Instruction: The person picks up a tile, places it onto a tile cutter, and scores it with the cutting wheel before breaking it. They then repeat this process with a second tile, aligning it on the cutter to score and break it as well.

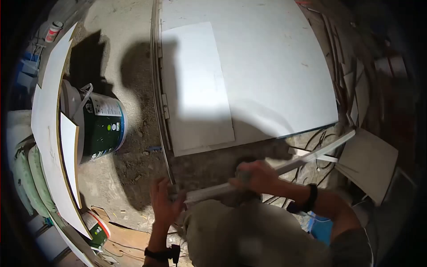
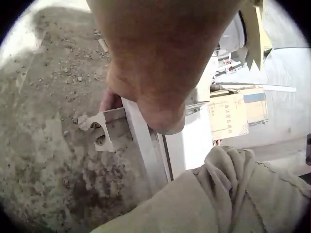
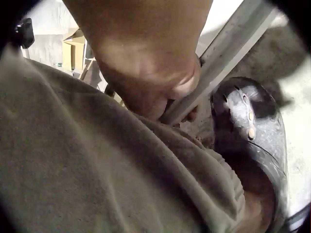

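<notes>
A long pale bar (image 1: 318,152) slants across the person's lap in the head view. The right hand (image 1: 258,177) grips it partway along; in the right wrist view the fingers curl under the bar (image 3: 233,48). At the bar's lower left end is the left hand (image 1: 167,204), blurred. From the left wrist, the fingers (image 2: 111,99) show on one side of a white length (image 2: 146,145) and the base of the thumb on the other; the fingertips' contact is hidden. A notched pale piece (image 2: 101,128) lies beside that hand.
A large white board (image 1: 275,66) carries a smaller white panel (image 1: 200,89) ahead. To the left stand a dark green bucket (image 1: 104,124) and curved white offcuts (image 1: 49,111). Cables and scraps lie at right. A dark shoe (image 3: 248,116) is beside the bar.
</notes>
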{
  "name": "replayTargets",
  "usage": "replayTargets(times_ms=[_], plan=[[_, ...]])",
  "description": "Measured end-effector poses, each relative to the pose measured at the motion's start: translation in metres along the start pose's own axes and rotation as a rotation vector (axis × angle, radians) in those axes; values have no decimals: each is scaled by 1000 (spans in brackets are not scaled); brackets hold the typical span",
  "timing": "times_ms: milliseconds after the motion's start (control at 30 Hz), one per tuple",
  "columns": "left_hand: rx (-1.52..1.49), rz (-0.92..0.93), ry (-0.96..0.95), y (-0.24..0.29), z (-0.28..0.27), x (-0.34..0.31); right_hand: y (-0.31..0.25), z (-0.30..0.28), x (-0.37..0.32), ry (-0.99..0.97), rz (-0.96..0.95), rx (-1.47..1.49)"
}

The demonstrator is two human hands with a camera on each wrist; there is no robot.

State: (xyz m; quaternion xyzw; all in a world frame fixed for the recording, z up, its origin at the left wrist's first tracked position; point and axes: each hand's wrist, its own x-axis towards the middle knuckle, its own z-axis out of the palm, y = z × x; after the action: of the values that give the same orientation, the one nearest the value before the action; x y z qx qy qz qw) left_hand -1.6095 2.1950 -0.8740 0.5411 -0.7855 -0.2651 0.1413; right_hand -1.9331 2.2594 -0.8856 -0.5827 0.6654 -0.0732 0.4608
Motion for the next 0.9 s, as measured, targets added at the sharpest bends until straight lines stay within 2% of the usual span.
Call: replayTargets(times_ms=[33,67,100,133,167,200,233,267,300,333,367,400,433,467,500,533,567,600,633,667,733,767,833,900], plan=[[78,205,-108,10,-16,24,4,-20,6,-3,33,15],[76,221,-111,30,-25,47,8,-43,12,83,-63,-33],[81,329,-257,53,-30,68,-1,-79,22,-67,128,80],[85,443,-405,70,-28,88,2,-109,31,-160,80,38],[79,472,-414,79,-22,107,8,-126,36,-132,69,150],[74,486,-521,92,-11,126,2,-157,35,-204,129,168],[60,512,-640,109,7,142,11,-178,40,-196,99,118],[32,566,-680,125,26,152,24,-196,46,-168,54,-1],[-60,519,-660,140,41,162,37,-216,46,-100,23,-125],[-142,465,-632,152,56,174,50,-240,39,39,3,-211],[-305,413,-715,159,74,181,55,-263,23,344,10,-164],[-462,339,-791,162,91,184,76,-269,6,922,-275,-153],[-623,163,-874,175,107,183,68,-282,-32,1039,-141,-140],[-600,163,-910,185,121,184,80,-271,-64,1296,-20,-233],[-692,114,-920,193,138,186,98,-254,-90,1348,101,-82],[-785,67,-927,202,156,189,131,-230,-114,1328,173,-31],[-832,106,-866,209,175,192,179,-190,-129,1297,167,114],[-831,115,-880,217,190,197,198,-145,-147,1266,351,133],[-891,69,-871,225,202,200,192,-110,-164,1153,511,168],[-945,18,-858,232,216,203,226,-63,-178,1124,530,16],[-1062,-44,-865,244,239,205,235,-5,-198,1106,847,358],[-1044,-98,-863,252,244,205,248,25,-209,1105,877,368],[-1035,-178,-860,263,258,200,272,83,-239,1024,984,74],[-1061,-196,-844,266,273,202,261,112,-262,1017,1049,39]])
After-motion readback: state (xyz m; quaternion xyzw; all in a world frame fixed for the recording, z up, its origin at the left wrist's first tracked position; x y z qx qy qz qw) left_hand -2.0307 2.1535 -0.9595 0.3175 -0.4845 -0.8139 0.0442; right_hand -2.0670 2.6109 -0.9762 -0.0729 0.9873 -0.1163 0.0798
